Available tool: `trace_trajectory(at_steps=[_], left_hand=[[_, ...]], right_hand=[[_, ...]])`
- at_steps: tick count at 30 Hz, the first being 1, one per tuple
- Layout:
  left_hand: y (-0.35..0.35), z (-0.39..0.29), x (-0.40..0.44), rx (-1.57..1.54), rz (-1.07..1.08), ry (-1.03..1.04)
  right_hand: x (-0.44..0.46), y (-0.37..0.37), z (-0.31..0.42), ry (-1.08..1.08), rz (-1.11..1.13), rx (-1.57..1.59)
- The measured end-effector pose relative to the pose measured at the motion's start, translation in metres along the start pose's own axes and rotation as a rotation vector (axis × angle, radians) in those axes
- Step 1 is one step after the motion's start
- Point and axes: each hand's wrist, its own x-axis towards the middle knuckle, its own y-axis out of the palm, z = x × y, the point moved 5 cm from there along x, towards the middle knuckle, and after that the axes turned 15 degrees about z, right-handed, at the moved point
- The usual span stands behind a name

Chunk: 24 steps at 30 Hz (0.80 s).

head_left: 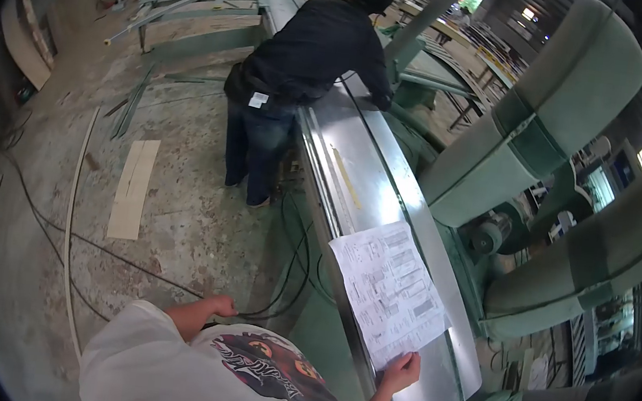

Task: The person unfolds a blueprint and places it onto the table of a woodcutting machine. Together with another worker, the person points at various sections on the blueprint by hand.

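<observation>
Printed sheets of paper point(390, 288) lie on the long metal table point(425, 398) of a machine. At their lower edge is my right hand point(400, 372), its fingers closed together by the paper's corner; whether it pinches the sheet is too small to tell. My left hand point(223, 306) hangs over the floor near my shirt, fingers curled, and anything inside it is hidden. Beyond the papers a thin yellowish strip point(346, 176) rests on the metal surface.
A person in dark clothes point(307, 48) leans over the table's far part. Large dust bags point(537, 114) stand at the right. Black cables point(132, 262), a wooden board point(133, 189) and a long thin strip point(71, 227) lie on the floor at the left.
</observation>
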Motion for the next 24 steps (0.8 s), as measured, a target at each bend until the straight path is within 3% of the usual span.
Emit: trace_trajectory(at_steps=[13, 16, 24], left_hand=[[0.008, 0.008, 0.011, -0.044, -0.086, 0.018], [0.006, 0.007, 0.012, -0.023, -0.091, 0.028], [-0.003, 0.001, 0.006, -0.001, -0.124, 0.041]], right_hand=[[0.002, 0.012, -0.032, -0.142, -0.084, -0.111], [0.0, 0.009, -0.023, -0.061, -0.065, -0.016], [0.001, 0.007, -0.017, -0.087, -0.087, -0.018]])
